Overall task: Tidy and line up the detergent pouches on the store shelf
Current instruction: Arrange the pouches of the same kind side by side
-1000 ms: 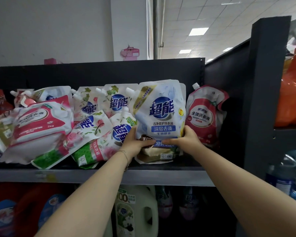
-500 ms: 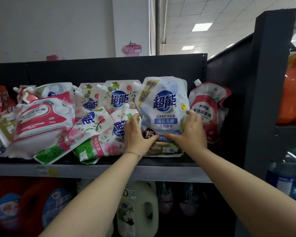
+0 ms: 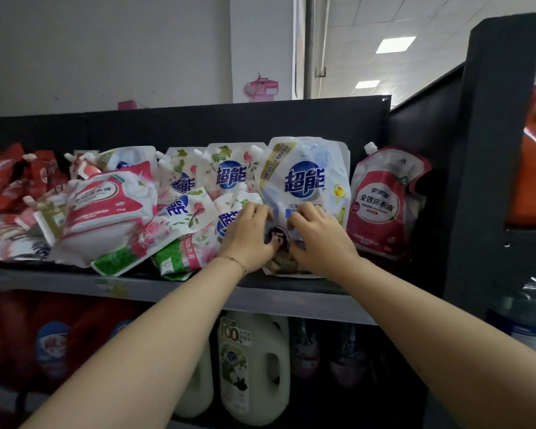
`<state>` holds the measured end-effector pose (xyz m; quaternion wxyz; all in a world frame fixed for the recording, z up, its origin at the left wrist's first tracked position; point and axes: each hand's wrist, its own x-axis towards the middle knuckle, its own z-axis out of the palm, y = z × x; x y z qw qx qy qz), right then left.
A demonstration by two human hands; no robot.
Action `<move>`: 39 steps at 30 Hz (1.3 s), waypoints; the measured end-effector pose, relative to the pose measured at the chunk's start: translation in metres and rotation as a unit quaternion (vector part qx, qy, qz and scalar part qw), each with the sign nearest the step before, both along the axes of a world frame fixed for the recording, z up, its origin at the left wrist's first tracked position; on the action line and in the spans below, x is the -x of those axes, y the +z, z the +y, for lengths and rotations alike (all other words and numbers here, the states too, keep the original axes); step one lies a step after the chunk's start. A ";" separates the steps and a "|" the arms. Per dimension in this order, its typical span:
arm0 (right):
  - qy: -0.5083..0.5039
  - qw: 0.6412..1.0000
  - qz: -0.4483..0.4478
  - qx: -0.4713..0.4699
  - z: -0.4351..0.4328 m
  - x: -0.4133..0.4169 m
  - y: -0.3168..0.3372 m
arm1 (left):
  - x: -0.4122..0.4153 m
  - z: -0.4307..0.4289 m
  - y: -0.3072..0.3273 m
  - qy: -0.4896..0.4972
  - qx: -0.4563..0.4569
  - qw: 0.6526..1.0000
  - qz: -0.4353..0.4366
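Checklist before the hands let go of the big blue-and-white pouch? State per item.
1. Blue-and-white pouch upright, label forward: ok.
2. Left hand and right hand hold its lower half: ok.
3. Its base flat on the shelf: cannot tell, hands hide it.
4. Red pouch on its right upright: ok.
5. Floral pouches on its left lined up: not ok, toppled and overlapping.

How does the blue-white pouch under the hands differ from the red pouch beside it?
The blue-white pouch is white with a blue logo; the red pouch is mostly red. The left hand and right hand hold the blue-white pouch; the red pouch is untouched. Both stand upright.
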<state>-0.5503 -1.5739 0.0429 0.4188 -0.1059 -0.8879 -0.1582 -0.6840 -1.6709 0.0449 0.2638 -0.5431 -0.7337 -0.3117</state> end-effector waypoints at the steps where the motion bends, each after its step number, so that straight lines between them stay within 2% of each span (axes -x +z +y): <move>1: 0.003 1.000 -0.016 -0.007 -0.002 0.001 0.001 | 0.001 -0.004 0.002 0.010 0.015 1.000 0.014; 9: 0.026 0.995 -0.099 -0.020 -0.027 0.037 0.008 | 0.031 -0.045 0.013 0.131 0.096 0.977 0.141; 13: 0.020 0.993 -0.108 -0.031 -0.040 0.065 0.005 | 0.062 -0.062 0.012 0.165 0.101 0.971 0.138; 19: 0.005 0.993 -0.109 0.038 -0.062 0.117 0.002 | 0.123 -0.085 0.003 0.221 0.145 0.961 0.077; 25: -0.076 0.985 -0.062 0.144 -0.082 0.160 0.015 | 0.168 -0.099 -0.001 0.191 0.128 0.970 0.074; 30: -0.132 0.975 -0.051 0.172 -0.088 0.179 0.022 | 0.167 -0.092 -0.004 0.232 0.126 0.953 0.152; 33: -0.143 0.973 -0.046 0.173 -0.090 0.182 0.022 | 0.171 -0.093 -0.003 0.244 0.142 0.943 0.178; 36: -0.143 0.972 -0.047 0.180 -0.094 0.182 0.023 | 0.180 -0.098 0.003 0.228 0.120 0.944 0.207; 39: -0.126 0.972 -0.053 0.192 -0.096 0.186 0.024 | 0.180 -0.100 0.009 0.212 0.110 0.956 0.171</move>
